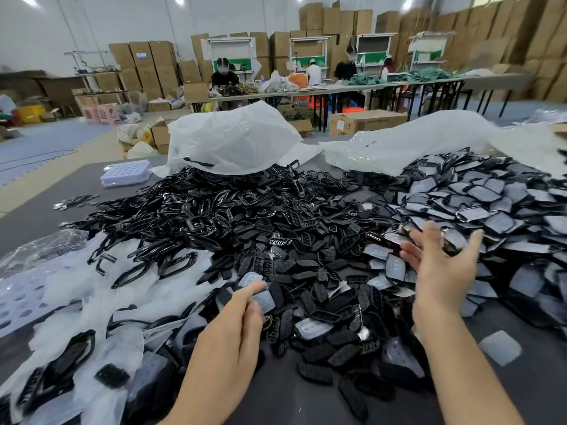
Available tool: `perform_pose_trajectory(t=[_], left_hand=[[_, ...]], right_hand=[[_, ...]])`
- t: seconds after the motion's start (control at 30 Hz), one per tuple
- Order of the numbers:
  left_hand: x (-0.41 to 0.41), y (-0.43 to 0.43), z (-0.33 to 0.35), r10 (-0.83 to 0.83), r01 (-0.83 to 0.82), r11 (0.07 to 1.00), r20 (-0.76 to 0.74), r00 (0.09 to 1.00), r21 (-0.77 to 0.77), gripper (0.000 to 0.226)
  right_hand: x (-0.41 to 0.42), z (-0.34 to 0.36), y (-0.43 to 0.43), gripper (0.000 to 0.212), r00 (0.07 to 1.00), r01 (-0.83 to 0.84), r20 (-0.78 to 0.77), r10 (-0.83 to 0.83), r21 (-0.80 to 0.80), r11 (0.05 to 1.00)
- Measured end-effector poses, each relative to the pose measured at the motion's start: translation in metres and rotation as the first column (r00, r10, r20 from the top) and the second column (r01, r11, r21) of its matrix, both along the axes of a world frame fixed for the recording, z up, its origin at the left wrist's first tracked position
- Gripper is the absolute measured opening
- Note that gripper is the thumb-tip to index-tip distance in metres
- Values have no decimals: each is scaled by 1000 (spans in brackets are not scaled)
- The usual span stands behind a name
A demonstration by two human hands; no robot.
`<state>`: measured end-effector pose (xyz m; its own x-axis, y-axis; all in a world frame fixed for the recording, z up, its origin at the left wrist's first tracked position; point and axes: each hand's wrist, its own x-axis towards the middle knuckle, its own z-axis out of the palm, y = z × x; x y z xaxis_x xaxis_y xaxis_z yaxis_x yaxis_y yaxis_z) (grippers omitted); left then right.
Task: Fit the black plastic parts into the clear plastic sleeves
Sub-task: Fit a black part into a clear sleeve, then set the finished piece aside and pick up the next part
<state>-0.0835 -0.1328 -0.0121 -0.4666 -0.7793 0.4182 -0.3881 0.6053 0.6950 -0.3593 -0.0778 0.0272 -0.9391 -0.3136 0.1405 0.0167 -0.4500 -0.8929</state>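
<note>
Risk: black parts & clear sleeves lie jumbled in one heap, so you could lift two at once or fumble one. Your left hand, 7 o'clock: index out, tip on a sleeve; grip unclear. Your right hand, 4 o'clock: fingers spread, holding nothing, w/ sleeved pieces just beyond at 2 o'clock.

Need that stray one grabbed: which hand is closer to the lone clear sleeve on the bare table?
Right. The right hand is beyond and left of the lone clear sleeve; the left hand lies far to its left.
</note>
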Motion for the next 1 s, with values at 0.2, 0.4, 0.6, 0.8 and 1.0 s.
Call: perform_pose_trajectory(t=[0.2, 0.4, 0.6, 0.8, 1.0], left_hand=[[-8, 3, 0, 39, 57, 946, 286, 957, -319, 41], [-2, -17, -7, 329, -111, 889, 450, 830, -445, 50], [2, -33, -11, 405, -191, 856, 393, 826, -481, 44], [3, -28, -6, 298, -187, 912, 277, 913, -366, 32], [6, -22, -4, 156, -98, 972, 274, 949, -214, 30]], right_hand=[[40, -9, -15, 53, 909, -175, -311, 278, 321, 931], [85, -38, -26, 57, 386, 61, -555, 737, 813, 580], [90, -49, -30, 60, 219, 139, -493, 842, 870, 474], [94, -42, -26, 64, 201, -34, -536, 820, 832, 553], [108, -34, -24, 19, 355, -456, -475, 805, 664, 592]])
